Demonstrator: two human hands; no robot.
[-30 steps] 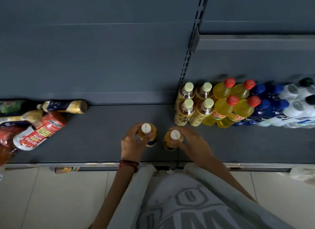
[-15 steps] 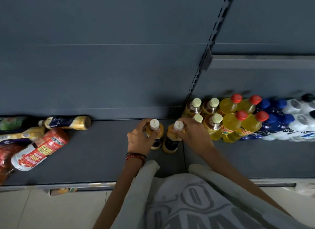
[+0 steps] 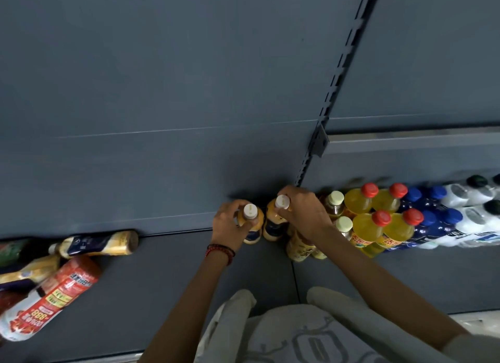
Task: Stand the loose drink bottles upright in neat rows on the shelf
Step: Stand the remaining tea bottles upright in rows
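We judge the task partly done. Rows [image 3: 378,222] stand upright at right on the shelf [image 3: 167,281]. Our left hand [image 3: 230,224] grips one bottle [image 3: 250,211] below its cap. Our right hand [image 3: 303,214] clasps a second bottle [image 3: 273,222] at the cap. Both are upright at the back, just left of the rows, orange with white caps and dark labels. Left to do: the loose bottles [image 3: 54,289] lying flat at far left.

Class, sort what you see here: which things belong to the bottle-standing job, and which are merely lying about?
Job: left grip holding left orange bottle; right grip holding right orange bottle; toppled red-labelled bottle; shelf.
Bystanders: red-capped yellow bottles, already standing; bracelet; slotted upright.
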